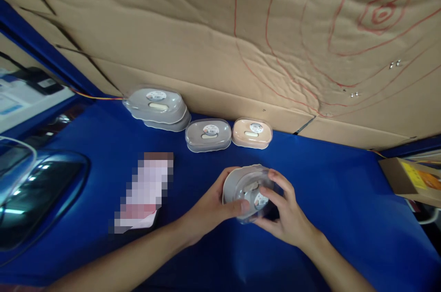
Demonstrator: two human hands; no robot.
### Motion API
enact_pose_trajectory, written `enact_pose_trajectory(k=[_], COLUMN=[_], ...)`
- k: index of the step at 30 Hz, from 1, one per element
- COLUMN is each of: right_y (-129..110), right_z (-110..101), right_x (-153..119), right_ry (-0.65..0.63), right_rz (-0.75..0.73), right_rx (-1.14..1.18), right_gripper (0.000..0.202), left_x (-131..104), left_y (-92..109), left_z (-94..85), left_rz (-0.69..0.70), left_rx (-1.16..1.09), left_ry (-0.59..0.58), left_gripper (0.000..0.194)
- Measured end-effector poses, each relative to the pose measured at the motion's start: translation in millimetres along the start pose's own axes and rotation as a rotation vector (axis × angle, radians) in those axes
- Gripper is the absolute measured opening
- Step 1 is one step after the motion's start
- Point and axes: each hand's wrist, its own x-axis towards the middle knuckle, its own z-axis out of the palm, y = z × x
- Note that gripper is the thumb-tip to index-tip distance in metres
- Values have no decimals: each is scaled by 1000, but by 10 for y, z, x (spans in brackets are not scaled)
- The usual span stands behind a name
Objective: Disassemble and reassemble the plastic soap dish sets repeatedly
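Observation:
Between my two hands is a grey oval plastic container [230, 185] with a clear lid [241, 179] and a round white label, tilted above the blue table. My left hand [220, 202] grips its left side, thumb across the lid. From the right, my right hand [284, 204] clasps the lid's edge, with one finger near the label. Behind them stand similar lidded containers: a grey stack [138, 105] at the left, a single grey container [196, 138] and a peach container [243, 132].
A cardboard wall [172, 39] with red drawn lines rises behind the blue table [327, 177]. A blurred-out flat device [146, 191] lies left of my hands. A dark glossy object [37, 195] is at far left, and a cardboard box [396, 179] at far right.

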Motion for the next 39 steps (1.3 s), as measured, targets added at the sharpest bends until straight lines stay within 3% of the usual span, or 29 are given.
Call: enact_pose_trajectory(k=[8, 11, 15, 24, 29, 34, 39], right_y=[1, 18, 35, 34, 28, 76, 45], right_z=[-10, -33, -71, -82, -84, -68, -54], right_x=[-17, -15, 11, 41, 53, 26, 25], right_ry=[-19, -41, -75, -77, -87, -114, -39], right_rz=[9, -9, -32, -51, -79, -33, 38], right_rx=[-16, -48, -47, 57, 59, 120, 195], right_gripper=[62, 74, 90, 84, 85, 85, 55], left_x=[-13, 0, 26, 104, 128, 111, 98], left_y=[-13, -14, -28, -82, -42, -8, 6], left_z=[-24, -21, -25, -111, -131, -94, -79], left_rz=[-18, -38, -161, -292, -294, -291, -310], left_rx=[-22, -68, -173, -316, -337, -356, -347], left_ry=[14, 19, 90, 247, 253, 189, 130], left_gripper=[71, 67, 50, 32, 30, 45, 62])
